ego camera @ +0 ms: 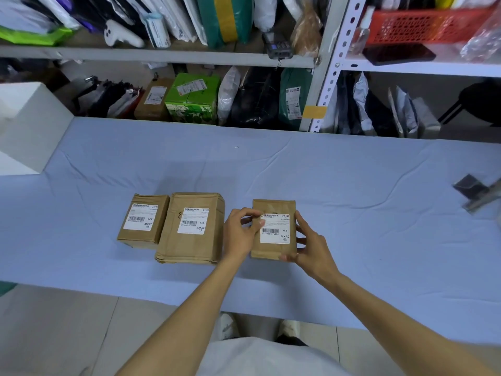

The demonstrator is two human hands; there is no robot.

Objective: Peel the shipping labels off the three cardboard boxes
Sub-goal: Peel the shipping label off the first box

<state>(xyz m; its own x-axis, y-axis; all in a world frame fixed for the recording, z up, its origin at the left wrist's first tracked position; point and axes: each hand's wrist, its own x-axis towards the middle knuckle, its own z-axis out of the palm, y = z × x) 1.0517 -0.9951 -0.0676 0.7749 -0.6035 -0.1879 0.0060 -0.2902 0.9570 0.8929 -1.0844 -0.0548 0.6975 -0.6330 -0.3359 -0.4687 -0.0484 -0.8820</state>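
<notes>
Three brown cardboard boxes lie in a row on the blue cloth, each with a white shipping label on top. The small left box [142, 222] carries its label [141, 217] flat. The larger middle box [191, 229] also has its label [193, 220] flat. My left hand [240, 234] pinches the upper left corner of the label [275, 229] on the right box [272, 206]. My right hand [309, 240] grips that box by its right side and near edge.
The blue-covered table [352, 185] stretches wide to the right and back. A white foam block [29, 123] stands at the far left. A dark metal object [473, 191] lies at the right edge. Shelves [322, 77] full of parcels run behind the table.
</notes>
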